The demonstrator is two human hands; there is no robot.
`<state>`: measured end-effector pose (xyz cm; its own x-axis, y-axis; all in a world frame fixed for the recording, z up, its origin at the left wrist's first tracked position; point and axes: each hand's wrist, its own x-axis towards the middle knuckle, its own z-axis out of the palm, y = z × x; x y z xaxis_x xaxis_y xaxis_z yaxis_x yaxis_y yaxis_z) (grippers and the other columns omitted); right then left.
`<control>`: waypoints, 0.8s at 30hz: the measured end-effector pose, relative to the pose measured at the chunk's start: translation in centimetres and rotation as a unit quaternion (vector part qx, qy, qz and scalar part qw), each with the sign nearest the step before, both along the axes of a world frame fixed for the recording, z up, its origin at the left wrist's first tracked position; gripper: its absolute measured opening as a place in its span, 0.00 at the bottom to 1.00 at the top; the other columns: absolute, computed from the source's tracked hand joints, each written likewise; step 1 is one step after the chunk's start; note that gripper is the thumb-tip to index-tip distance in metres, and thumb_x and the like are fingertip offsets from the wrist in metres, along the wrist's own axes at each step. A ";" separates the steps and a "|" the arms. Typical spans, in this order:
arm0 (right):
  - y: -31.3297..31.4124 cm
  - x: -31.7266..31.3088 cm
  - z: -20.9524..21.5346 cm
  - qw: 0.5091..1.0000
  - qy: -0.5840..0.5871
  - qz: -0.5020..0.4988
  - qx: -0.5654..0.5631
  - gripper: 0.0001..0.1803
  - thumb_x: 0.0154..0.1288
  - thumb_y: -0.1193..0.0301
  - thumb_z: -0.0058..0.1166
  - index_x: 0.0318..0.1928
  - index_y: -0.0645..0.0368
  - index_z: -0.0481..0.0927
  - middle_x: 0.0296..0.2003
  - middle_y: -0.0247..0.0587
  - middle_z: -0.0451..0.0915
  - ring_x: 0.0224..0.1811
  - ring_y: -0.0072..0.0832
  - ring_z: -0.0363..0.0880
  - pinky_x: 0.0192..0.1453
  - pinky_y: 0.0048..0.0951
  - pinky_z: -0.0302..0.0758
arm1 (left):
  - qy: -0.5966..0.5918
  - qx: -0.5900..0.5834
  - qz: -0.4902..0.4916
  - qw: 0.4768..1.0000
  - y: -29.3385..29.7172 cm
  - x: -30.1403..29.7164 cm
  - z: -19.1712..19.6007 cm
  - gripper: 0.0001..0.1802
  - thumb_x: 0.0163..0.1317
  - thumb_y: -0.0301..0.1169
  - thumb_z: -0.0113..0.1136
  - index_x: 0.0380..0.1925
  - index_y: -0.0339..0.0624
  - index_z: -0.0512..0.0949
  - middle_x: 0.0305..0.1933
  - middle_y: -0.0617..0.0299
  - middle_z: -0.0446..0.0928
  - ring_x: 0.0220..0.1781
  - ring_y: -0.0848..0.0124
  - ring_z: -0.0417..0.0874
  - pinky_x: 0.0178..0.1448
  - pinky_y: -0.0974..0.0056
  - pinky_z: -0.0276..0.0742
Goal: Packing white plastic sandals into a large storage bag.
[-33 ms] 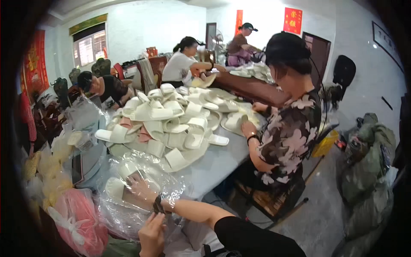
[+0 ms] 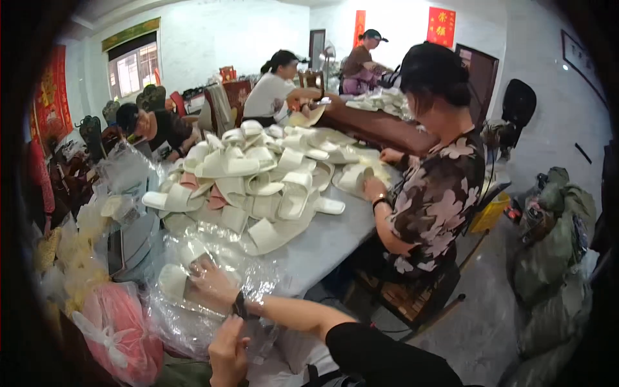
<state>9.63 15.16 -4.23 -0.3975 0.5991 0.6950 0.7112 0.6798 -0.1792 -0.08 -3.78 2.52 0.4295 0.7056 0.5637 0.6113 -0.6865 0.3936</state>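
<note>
My right hand (image 2: 209, 280), with a dark band on its wrist, reaches left from a black sleeve and grips a white slipper (image 2: 173, 282) lying among clear plastic bags (image 2: 193, 322). My left hand (image 2: 229, 353) is lower, near the bottom edge, with its fingers closed on the crinkled plastic of a bag. Just beyond lies a large heap of white and pale pink slippers (image 2: 258, 187) on the grey table (image 2: 325, 242).
A person in a flowered top (image 2: 432, 193) sits at the table's right side handling slippers. Three more people work at the far end. A pink bag (image 2: 119, 332) and yellowish bundles sit at the left. Stuffed green sacks (image 2: 554, 258) stand on the floor at the right.
</note>
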 end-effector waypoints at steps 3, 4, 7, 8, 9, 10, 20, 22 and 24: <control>-2.0 3.7 -0.3 0.996 -0.025 0.082 -0.030 0.28 0.61 0.65 0.61 0.63 0.48 0.78 0.66 0.47 0.72 0.65 0.47 0.73 0.59 0.50 0.75 | -0.028 -0.036 0.000 0.999 0.4 -1.5 -0.1 0.32 0.54 0.16 0.56 0.64 0.33 0.74 0.71 0.40 0.71 0.75 0.37 0.66 0.75 0.42 0.65; -4.0 4.7 -0.2 0.993 0.007 0.080 -0.084 0.30 0.60 0.70 0.61 0.65 0.51 0.76 0.66 0.49 0.72 0.69 0.47 0.69 0.66 0.48 0.69 | -0.029 -0.040 0.009 0.999 0.4 -2.3 0.5 0.34 0.53 0.15 0.55 0.65 0.34 0.73 0.73 0.41 0.69 0.77 0.37 0.64 0.77 0.42 0.62; -9.4 12.0 -1.1 0.944 0.044 0.183 -0.271 0.29 0.60 0.75 0.62 0.64 0.58 0.75 0.62 0.54 0.74 0.56 0.47 0.79 0.58 0.42 0.78 | -0.024 -0.032 0.059 0.997 0.7 -4.1 -0.9 0.40 0.49 0.13 0.50 0.69 0.38 0.71 0.77 0.43 0.65 0.81 0.40 0.58 0.79 0.43 0.58; -11.9 13.0 5.4 0.931 -0.180 0.026 -0.316 0.22 0.65 0.71 0.60 0.59 0.56 0.78 0.58 0.53 0.77 0.53 0.45 0.81 0.53 0.41 0.80 | 0.023 -0.052 0.060 0.997 0.5 -4.3 -1.6 0.43 0.47 0.13 0.49 0.69 0.39 0.70 0.78 0.45 0.62 0.82 0.40 0.56 0.80 0.41 0.54; -12.8 16.2 4.2 0.962 -0.155 0.038 -0.221 0.19 0.67 0.67 0.59 0.58 0.54 0.79 0.52 0.48 0.81 0.47 0.46 0.84 0.48 0.45 0.81 | 0.068 -0.070 0.044 0.994 0.7 -3.7 -1.9 0.45 0.44 0.13 0.49 0.70 0.41 0.69 0.80 0.46 0.59 0.83 0.40 0.53 0.81 0.39 0.51; -12.9 18.9 3.9 0.957 -0.164 0.068 -0.231 0.17 0.67 0.65 0.60 0.54 0.53 0.81 0.44 0.47 0.84 0.40 0.48 0.84 0.45 0.45 0.81 | 0.079 -0.111 0.017 0.991 0.8 -3.5 -2.4 0.46 0.45 0.14 0.53 0.71 0.45 0.67 0.82 0.47 0.55 0.84 0.40 0.48 0.81 0.33 0.45; -5.4 21.3 9.3 0.951 -0.299 0.047 -0.066 0.44 0.60 0.84 0.54 0.75 0.33 0.67 0.81 0.25 0.54 0.79 0.36 0.58 0.74 0.44 0.63 | 0.217 -0.128 0.032 0.967 -1.0 -3.0 -4.1 0.40 0.53 0.23 0.66 0.70 0.50 0.69 0.82 0.52 0.56 0.85 0.48 0.49 0.81 0.30 0.45; -4.6 21.2 8.7 0.938 -0.333 0.084 -0.048 0.44 0.60 0.83 0.54 0.74 0.32 0.68 0.81 0.25 0.54 0.79 0.36 0.58 0.73 0.45 0.64 | 0.196 -0.124 0.038 0.972 -0.7 -3.1 -4.9 0.38 0.54 0.24 0.66 0.69 0.49 0.71 0.80 0.53 0.59 0.84 0.51 0.52 0.81 0.32 0.46; -3.7 21.3 7.5 0.924 -0.361 0.126 -0.033 0.37 0.61 0.79 0.58 0.69 0.30 0.76 0.78 0.23 0.60 0.79 0.34 0.59 0.72 0.45 0.63 | 0.177 -0.117 0.042 0.976 -0.9 -3.9 -5.4 0.36 0.56 0.25 0.67 0.68 0.49 0.72 0.79 0.54 0.63 0.84 0.53 0.55 0.82 0.34 0.46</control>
